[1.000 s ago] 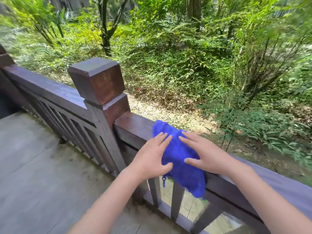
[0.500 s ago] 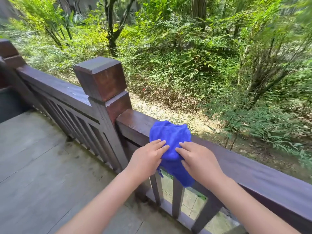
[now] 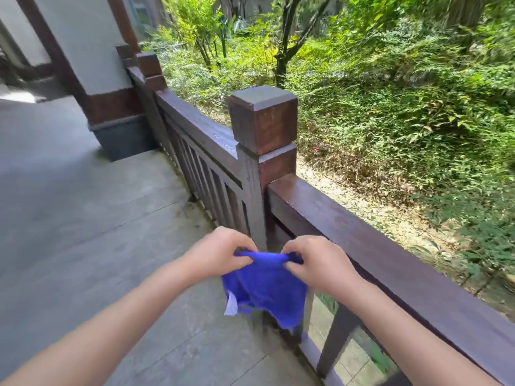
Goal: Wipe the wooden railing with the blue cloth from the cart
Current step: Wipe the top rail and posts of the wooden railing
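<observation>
The blue cloth [image 3: 264, 288] hangs in the air in front of the dark wooden railing [image 3: 362, 240], clear of the top rail. My left hand [image 3: 220, 252] pinches its upper left edge. My right hand [image 3: 315, 260] pinches the upper right edge, so the cloth is stretched between them and droops below. A small white tag shows at the cloth's lower left corner. The square post [image 3: 262, 121] stands just beyond my hands.
The railing runs back left to a second post [image 3: 150, 68] and a pillar [image 3: 97, 68] with a dark base. Grey stone floor [image 3: 83, 218] lies to the left. Beyond the rail are a dirt strip and dense green bushes.
Both hands lifted the cloth off the top rail and pulled it back toward me, now holding it spread by its upper edge. The view has swung left.
</observation>
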A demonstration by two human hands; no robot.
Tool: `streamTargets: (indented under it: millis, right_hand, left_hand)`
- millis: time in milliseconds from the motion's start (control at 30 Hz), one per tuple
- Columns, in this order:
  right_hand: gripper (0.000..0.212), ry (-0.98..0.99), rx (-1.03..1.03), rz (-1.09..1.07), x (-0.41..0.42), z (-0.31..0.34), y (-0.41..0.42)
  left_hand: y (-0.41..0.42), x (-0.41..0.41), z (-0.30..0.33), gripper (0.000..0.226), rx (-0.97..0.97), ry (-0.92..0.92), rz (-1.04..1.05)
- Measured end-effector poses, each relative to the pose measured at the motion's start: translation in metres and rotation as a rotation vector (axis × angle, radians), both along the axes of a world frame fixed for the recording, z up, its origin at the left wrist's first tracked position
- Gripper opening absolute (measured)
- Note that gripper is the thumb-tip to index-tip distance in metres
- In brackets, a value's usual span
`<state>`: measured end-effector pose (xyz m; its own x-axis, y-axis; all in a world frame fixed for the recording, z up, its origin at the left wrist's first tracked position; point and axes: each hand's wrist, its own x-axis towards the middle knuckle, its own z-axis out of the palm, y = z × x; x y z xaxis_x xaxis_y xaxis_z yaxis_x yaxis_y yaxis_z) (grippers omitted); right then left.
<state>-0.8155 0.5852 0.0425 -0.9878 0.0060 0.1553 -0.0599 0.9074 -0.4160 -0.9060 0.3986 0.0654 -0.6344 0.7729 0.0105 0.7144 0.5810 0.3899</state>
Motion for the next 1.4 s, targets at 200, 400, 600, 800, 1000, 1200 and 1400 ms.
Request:
streamTargets:
  millis: [200, 400, 600, 800, 1000, 1200, 1400]
  right_hand:
    - [0.008, -0.065, -0.095, 0.173, -0.067, 0.041, -0.034]
    - [0.007, -0.094, -0.102, 0.25, -0.131, 0.07, -0.073]
    - [0.007, -0.107, -0.164, 0.168, -0.186, 0.072, -0.12]
    - [0.004, -0.087, -0.191, 0.05, -0.242, 0.073, -0.156]
    - [0.01, -0.078, -0.148, -0.066, -0.274, 0.075, -0.161]
    - [0.01, 0.0, -0.111, -0.271, -0.3, 0.068, -0.134]
    - [0.01, 0.06, -0.11, -0.407, -0.352, 0.059, -0.12]
  left_hand:
    - [-0.054, -0.039, 0.025, 0.011, 0.012, -0.04, 0.2]
    - [-0.1, -0.095, 0.04, 0.013, 0.071, -0.09, 0.276]
    - [-0.148, -0.16, 0.039, 0.012, 0.139, -0.11, 0.272]
    - [-0.181, -0.23, 0.047, 0.016, 0.149, -0.138, 0.198]
    - [-0.171, -0.292, 0.052, 0.018, 0.118, -0.087, 0.055]
    - [-0.124, -0.345, 0.04, 0.015, 0.148, -0.067, -0.103]
    - [-0.081, -0.417, 0.045, 0.014, 0.109, -0.022, -0.226]
